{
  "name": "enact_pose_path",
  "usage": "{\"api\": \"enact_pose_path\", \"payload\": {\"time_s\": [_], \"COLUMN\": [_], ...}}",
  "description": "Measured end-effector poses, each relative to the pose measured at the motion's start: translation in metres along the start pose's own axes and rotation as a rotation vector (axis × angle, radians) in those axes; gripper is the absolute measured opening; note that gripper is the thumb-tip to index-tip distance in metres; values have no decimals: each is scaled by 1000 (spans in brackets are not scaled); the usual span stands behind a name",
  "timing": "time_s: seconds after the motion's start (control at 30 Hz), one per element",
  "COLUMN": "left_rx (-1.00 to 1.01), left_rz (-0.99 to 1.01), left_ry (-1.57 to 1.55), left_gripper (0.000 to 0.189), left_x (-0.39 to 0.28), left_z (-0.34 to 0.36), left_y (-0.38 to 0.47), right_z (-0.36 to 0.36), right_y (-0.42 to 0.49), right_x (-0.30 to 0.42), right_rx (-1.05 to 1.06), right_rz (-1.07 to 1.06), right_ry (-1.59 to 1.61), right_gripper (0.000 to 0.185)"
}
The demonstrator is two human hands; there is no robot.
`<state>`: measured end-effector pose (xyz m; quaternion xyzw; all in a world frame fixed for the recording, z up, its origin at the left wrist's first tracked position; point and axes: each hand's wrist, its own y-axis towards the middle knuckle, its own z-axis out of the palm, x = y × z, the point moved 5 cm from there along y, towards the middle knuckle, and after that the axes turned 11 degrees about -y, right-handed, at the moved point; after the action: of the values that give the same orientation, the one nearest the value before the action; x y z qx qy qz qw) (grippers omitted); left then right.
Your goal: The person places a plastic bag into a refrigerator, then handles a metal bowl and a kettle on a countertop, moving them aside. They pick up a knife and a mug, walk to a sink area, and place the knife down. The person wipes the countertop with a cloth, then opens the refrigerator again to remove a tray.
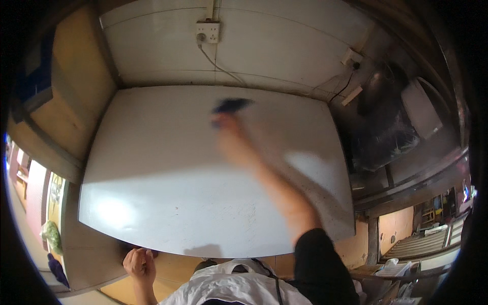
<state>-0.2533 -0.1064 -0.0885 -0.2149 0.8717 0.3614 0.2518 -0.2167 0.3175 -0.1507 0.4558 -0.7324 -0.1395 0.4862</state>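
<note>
My right hand (225,124) reaches across a white tabletop (160,141) towards its far side. It grips a dark cloth-like item (233,105), which rests on or just above the surface. Motion blur hides the exact kind of this item and the fingers' outline. Off the near left edge of the tabletop, my left hand (139,263) hangs with curled fingers, and nothing can be made out in it. Small dark specks are scattered on the near half of the tabletop.
Behind the tabletop rises a panelled wall with a socket (207,32) and a plugged-in cable (218,65). A yellowish panel (82,87) borders the left. To the right stand a second socket (351,57) and a dark plastic-covered object (385,141). A green bag (52,236) sits far left.
</note>
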Motion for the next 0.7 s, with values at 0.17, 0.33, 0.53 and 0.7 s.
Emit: {"api": "enact_pose_path", "payload": {"time_s": [0.17,0.33,0.53,0.7], "left_rx": [-92,-62,71,135], "left_rz": [-57,-181,-123,94], "left_ry": [13,-46,-29,-210], "left_gripper": [11,20,10,10], "left_x": [6,4,-14,-41], "left_z": [-18,-10,33,78], "left_y": [-14,-26,-1,24], "right_z": [199,143,-141,-335], "right_y": [-67,-22,-64,-174], "right_x": [166,36,-111,-145], "right_rx": [497,551,363,198], "right_rz": [-485,266,504,1060], "right_ry": [-423,-393,-1204,-1426], "right_gripper": [24,31,30,36]}}
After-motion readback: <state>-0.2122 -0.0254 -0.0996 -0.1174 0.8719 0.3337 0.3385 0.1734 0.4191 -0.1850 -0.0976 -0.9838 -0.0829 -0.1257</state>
